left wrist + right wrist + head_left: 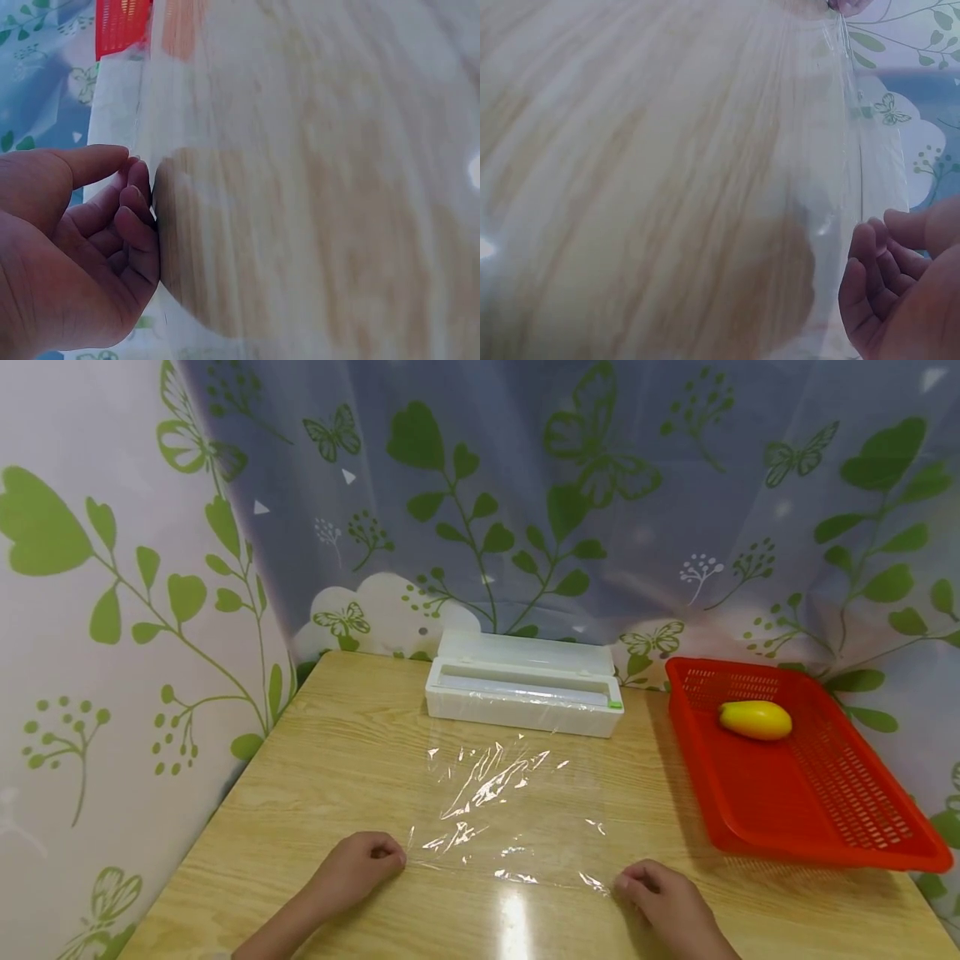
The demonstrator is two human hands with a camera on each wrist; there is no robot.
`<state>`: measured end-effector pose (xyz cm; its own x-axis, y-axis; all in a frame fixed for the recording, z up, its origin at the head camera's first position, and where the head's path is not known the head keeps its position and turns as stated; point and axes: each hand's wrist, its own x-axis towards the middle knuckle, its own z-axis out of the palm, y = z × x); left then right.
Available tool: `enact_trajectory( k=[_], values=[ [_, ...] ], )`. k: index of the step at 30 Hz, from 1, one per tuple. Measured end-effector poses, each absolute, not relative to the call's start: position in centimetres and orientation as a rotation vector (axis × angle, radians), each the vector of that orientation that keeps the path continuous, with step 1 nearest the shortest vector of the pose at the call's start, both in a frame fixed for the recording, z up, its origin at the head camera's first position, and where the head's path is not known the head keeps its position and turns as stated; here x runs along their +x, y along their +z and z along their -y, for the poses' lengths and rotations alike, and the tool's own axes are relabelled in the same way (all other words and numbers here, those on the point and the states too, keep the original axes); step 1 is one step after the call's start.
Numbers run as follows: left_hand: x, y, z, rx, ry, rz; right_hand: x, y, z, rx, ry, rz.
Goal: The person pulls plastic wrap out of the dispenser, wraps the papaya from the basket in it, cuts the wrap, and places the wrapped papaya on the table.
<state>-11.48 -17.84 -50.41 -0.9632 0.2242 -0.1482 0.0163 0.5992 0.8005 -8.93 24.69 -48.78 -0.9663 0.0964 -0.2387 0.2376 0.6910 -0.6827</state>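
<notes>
- Clear plastic film [510, 810] is lying flat on the wooden table [322, 760], stretching from the white dispenser box [525, 689] at the back toward the person; the head view is showing its wrinkles catching the light.
- In that view the left hand [360, 864] is sitting at the film's near left corner and the right hand [663, 893] at its near right corner, both with fingers curled, knuckles up; whether the film is actually pinched is hidden there.
- The left wrist view is showing what the head view is not: the left hand's fingertips [135, 202] are bending in against the film's edge, with the thumb [90, 161] reaching over them, so this hand is gripping the film.
- The right wrist view is showing the right hand's fingers [870, 262] curling just beside the film's edge; contact is not clear, so I cannot tell whether it is holding the film.
- Only the head view is taking in the red basket [825, 827] standing right of the film, with a yellow mango-like fruit [755, 720] lying in its far end.
- Both wrist views are blurring the wood grain under the film.
</notes>
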Motion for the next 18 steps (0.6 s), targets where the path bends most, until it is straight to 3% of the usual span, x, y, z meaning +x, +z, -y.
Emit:
enact_trajectory(
  k=[6,13,18],
  values=[
    [-11.4,-50.2,17.7,0.186,1.276,-2.606,-8.6,-47.2,-25.0,0.199,-1.185,-2.693],
    [-11.5,-50.3,17.5,0.174,1.243,-2.649,-9.4,-43.6,-27.0,-0.098,-1.409,-2.719],
    [-11.5,-50.2,17.4,0.16,1.233,-2.661,-10.8,-40.3,-29.0,-0.109,-1.273,-2.816]
  ],
)
